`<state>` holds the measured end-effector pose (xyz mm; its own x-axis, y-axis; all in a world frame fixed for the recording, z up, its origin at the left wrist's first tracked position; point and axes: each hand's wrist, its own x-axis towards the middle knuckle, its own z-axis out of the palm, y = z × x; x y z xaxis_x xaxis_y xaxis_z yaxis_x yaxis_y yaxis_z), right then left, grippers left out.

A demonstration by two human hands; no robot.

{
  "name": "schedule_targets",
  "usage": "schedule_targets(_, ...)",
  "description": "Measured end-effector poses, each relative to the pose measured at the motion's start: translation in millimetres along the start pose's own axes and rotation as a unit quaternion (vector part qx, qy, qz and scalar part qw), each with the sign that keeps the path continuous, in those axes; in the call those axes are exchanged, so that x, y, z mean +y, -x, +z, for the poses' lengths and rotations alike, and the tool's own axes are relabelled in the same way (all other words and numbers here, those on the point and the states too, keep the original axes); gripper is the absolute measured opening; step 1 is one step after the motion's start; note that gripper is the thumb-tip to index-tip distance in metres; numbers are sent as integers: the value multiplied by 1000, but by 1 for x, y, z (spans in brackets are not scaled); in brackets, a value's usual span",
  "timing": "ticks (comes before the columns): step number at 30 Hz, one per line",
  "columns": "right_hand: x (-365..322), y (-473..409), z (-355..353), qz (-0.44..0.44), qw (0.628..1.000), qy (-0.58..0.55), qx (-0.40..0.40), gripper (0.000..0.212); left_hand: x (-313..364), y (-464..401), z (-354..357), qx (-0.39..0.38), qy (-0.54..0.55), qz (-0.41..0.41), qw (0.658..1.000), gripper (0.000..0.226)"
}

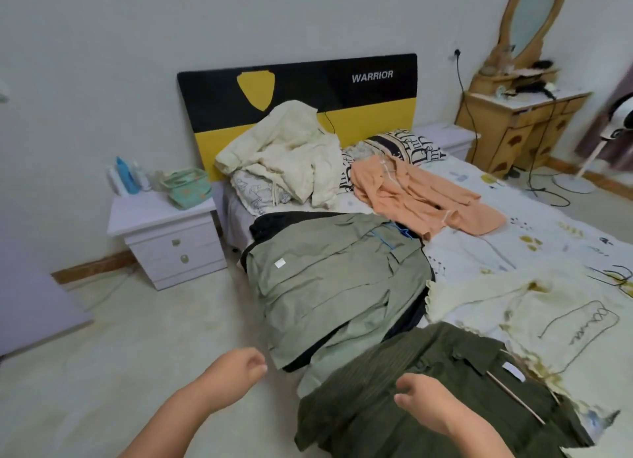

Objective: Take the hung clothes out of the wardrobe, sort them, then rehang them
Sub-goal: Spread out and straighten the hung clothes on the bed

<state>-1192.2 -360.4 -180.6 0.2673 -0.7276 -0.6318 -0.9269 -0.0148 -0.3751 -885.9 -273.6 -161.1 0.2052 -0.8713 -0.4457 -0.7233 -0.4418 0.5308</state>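
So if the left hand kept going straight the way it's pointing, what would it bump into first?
Probably the light green shirt hanging over the bed's edge: the left hand hovers over the floor with fingers loosely curled toward it. Depth is hard to judge from this one view.

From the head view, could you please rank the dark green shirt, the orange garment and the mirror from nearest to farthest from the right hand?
From the right hand:
1. Dark green shirt, directly beneath it.
2. Orange garment, mid-bed, ahead.
3. Mirror, far right corner.
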Motion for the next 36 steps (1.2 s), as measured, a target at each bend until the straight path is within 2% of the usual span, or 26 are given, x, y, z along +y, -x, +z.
schedule_targets(4, -35, -46, -41, 3, 999, -3, 37, 38, 24, -60, -28, -10, 6, 27, 1000, 8)
schedule_targets(10, -83, -114, -75, 33, 998, -39, 41, 40, 20, -156, -63, -69, -34, 64, 995, 15)
schedule_targets(16, -149, -182, -68, 101, 991, -78, 49, 43, -9, -264, -115, -120, -64, 95, 986, 21)
schedule_targets(22, -204, -237, -73, 134, 983, -127, 25, 43, -25, -365, -159, -138, -133, 88, 977, 28)
schedule_targets(29, -158, -300, -114, 195, 965, -168, 44, 42, 13, -463, -142, -196, -174, 87, 961, 21)
schedule_targets(34, -98, -372, -151, 236, 957, -147, 79, 43, 65, -536, -109, -194, -210, 148, 947, 16)
schedule_targets(36, -73, -404, -167, 253, 952, -138, 101, 43, 84, -570, -89, -182, -237, 160, 941, 35)
